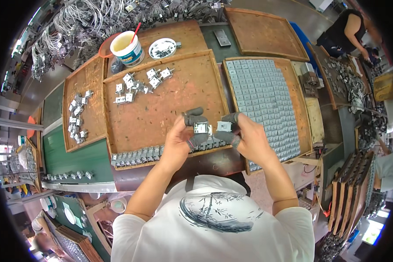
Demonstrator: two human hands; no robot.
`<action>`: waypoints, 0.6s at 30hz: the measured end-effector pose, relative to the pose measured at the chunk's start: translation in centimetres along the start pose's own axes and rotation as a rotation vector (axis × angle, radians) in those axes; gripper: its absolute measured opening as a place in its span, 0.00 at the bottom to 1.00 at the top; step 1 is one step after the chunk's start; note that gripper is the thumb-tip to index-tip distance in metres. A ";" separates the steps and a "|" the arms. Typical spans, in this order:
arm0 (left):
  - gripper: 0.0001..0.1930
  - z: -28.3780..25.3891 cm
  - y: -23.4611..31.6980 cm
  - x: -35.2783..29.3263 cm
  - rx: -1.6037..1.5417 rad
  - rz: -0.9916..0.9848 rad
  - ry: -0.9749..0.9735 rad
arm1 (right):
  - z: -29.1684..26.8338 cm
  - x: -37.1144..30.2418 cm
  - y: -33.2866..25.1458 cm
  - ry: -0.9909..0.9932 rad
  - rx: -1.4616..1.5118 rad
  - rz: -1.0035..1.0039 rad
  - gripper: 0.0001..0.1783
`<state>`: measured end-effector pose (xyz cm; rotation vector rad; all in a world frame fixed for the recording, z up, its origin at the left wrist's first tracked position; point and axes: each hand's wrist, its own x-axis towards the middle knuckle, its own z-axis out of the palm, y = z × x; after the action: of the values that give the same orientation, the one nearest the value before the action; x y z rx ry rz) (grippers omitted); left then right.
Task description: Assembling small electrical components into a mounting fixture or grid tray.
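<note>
My left hand [177, 139], with dark grey fingertip covers, pinches a small boxy metal assembly [201, 127] between thumb and finger. Just right of it, my right hand [250, 134], with the same covers, grips a small square metal plate [224, 126]. The two pieces are close together, above the front part of a wooden tray [174, 111]. Along that tray's front edge stands a row of similar metal assemblies [139, 156]. Loose metal assemblies [131, 85] lie in a group toward its far side. A second tray, at the right, holds many metal plates [264, 96] in close rows.
A tub [127, 49] with yellowish paste and a red stick stands behind the trays, beside a white bowl [162, 48] of small dark pieces. More assemblies [76, 115] lie in the left tray. Bundled wires [91, 26] fill the far left. Another person [345, 32] is at far right.
</note>
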<state>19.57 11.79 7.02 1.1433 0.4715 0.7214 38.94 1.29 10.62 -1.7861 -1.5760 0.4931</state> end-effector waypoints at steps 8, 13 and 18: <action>0.21 0.8 1.0 -1.7 -0.020 -0.106 -0.079 | -0.3 -0.7 -2.5 0.065 -0.077 -0.163 0.16; 0.23 2.0 0.0 -2.1 0.107 -0.062 -0.055 | -0.4 -1.2 -1.9 0.033 -0.132 -0.155 0.12; 0.25 3.7 -1.0 -2.3 0.428 0.059 -0.004 | 0.8 -1.4 -0.6 0.033 -0.212 -0.176 0.12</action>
<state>20.80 7.51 7.40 1.5641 0.6092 0.6868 37.66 0.18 10.27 -1.7764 -1.7984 0.2185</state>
